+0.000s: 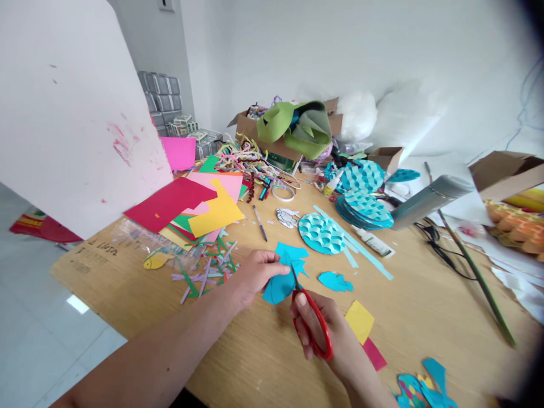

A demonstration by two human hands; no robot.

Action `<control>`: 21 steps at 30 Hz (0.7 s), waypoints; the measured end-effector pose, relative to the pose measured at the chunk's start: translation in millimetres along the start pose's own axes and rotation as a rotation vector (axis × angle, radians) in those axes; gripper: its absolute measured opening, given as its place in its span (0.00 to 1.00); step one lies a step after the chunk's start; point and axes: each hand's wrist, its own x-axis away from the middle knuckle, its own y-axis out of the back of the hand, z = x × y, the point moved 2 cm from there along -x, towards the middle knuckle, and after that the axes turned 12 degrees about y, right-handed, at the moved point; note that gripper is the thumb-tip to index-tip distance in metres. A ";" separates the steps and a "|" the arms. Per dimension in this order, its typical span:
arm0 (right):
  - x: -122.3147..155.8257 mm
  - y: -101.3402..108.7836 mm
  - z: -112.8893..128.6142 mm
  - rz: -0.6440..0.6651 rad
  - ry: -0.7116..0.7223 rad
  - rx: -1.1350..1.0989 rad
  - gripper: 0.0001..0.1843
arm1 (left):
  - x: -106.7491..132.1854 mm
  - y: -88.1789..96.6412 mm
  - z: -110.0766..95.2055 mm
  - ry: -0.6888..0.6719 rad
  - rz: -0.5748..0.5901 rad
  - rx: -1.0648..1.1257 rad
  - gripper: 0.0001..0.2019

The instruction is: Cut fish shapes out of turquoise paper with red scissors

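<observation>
My left hand [259,275] pinches a piece of blue paper [278,288] just above the table, its thumb on top. In my right hand [323,323] is a pair of red-handled scissors [322,328], fingers closed round the loops. The blades meet the paper's right side, close to my left thumb. A cut-out blue paper fish [335,281] lies to the right of the scissors. Beyond the paper rests a blue disc with wavy paper strips [322,233]. A pen [260,223] and a small white fish drawing [287,217] lie behind my left hand.
Coloured paper sheets [174,207] and thin paper scraps [208,272] cover the left side. Glue bottles [374,242], a grey cylinder [431,201] and a green stick [480,280] are on the right. A cardboard box [249,126] holding green felt stands behind. Yellow paper [359,321] lies near my right hand.
</observation>
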 end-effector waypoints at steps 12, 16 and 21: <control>0.2 0.8 0.4 -0.008 0.014 -0.004 0.31 | 0.8 -0.7 -1.4 0.017 -0.010 -0.012 0.12; 0.8 0.8 0.2 -0.008 0.017 -0.025 0.31 | 1.9 -0.7 -3.1 0.012 -0.052 -0.010 0.12; 0.4 0.8 -2.5 -0.013 0.002 -0.058 0.33 | 1.9 1.1 -3.6 -0.009 -0.041 0.019 0.13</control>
